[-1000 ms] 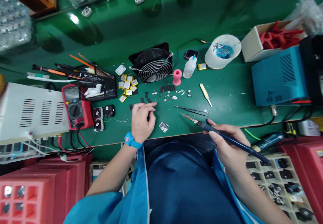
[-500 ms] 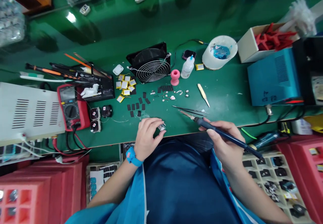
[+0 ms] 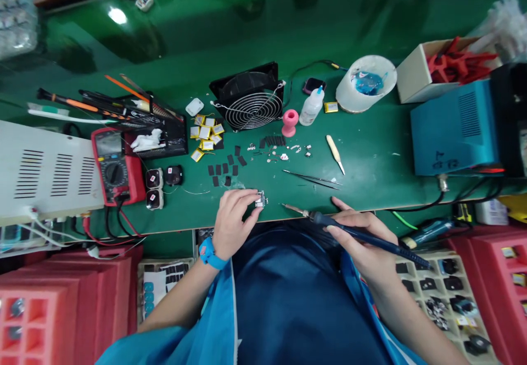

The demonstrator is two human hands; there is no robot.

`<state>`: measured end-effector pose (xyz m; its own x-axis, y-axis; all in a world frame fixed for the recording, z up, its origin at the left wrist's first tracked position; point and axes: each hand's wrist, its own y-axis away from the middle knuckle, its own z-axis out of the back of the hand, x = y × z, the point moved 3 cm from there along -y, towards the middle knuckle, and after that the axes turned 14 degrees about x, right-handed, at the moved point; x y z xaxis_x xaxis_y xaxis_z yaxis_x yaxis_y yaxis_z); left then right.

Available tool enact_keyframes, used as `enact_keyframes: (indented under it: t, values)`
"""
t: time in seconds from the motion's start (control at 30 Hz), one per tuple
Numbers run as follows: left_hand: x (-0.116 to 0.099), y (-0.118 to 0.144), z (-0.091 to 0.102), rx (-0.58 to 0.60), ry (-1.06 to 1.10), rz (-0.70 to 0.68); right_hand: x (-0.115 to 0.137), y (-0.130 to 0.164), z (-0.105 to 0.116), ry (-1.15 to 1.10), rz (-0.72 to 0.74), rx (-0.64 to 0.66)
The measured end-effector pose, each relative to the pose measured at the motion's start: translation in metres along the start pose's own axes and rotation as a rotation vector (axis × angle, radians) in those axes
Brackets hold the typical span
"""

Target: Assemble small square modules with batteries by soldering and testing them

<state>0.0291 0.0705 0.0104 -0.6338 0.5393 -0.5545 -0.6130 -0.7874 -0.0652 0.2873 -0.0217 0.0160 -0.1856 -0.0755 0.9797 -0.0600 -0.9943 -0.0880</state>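
At the bench's front edge my left hand (image 3: 235,218) has its fingers and thumb closed around a small silver-and-white electronic part (image 3: 261,199). The fingertips hide some of that part. My right hand (image 3: 366,239) grips a dark blue soldering iron (image 3: 354,230) by its handle, like a pen. The iron's tip points left, a short way right of the part and apart from it. Tweezers (image 3: 312,179) lie just beyond the iron. Small black pads (image 3: 224,168) and several tiny loose components (image 3: 284,157) are spread out past my left hand.
A fan (image 3: 251,107) stands at the back, beside yellow-edged battery cells (image 3: 206,133). Right of it are a pink holder (image 3: 290,123), a dropper bottle (image 3: 312,107), a white tub (image 3: 343,96) and a pale-handled tool (image 3: 334,151). A red multimeter (image 3: 117,167) and blue soldering station (image 3: 448,134) flank the bench.
The soldering iron has moved left and down, its tip closer to the small part. My left hand has shifted slightly left, and more of the part shows. The view has shifted a little.
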Motion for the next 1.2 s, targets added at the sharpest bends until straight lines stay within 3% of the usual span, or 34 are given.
enact_keyframes:
  t: [0.43, 0.63, 0.77, 0.83, 0.9, 1.03, 1.1, 1.2]
  values:
    - [0.002, 0.000, -0.001, -0.032, 0.027, 0.007, 0.003, -0.004, -0.006, 0.017, -0.003, -0.003]
    - [0.002, 0.001, -0.003, -0.044, 0.028, 0.003, 0.004, -0.010, 0.007, -0.159, -0.058, -0.139]
    - [0.002, 0.000, -0.002, -0.012, 0.008, -0.024, 0.004, -0.026, 0.028, -0.148, -0.010, -0.365]
    - [0.001, -0.001, -0.001, 0.027, -0.008, -0.058, 0.004, -0.040, 0.040, -0.046, 0.058, -0.481]
    - [-0.001, -0.002, 0.000, 0.061, -0.013, -0.089, 0.003, -0.058, 0.051, 0.147, 0.115, -0.504]
    - [-0.003, 0.001, 0.003, 0.074, 0.006, -0.092, -0.005, -0.094, 0.062, 0.606, 0.212, -0.335]
    - [-0.003, 0.005, 0.003, 0.054, 0.028, -0.058, -0.011, -0.105, 0.063, 0.717, 0.230, -0.261]
    - [-0.002, 0.009, 0.001, 0.019, 0.051, -0.011, -0.013, -0.110, 0.066, 0.824, 0.236, -0.248]
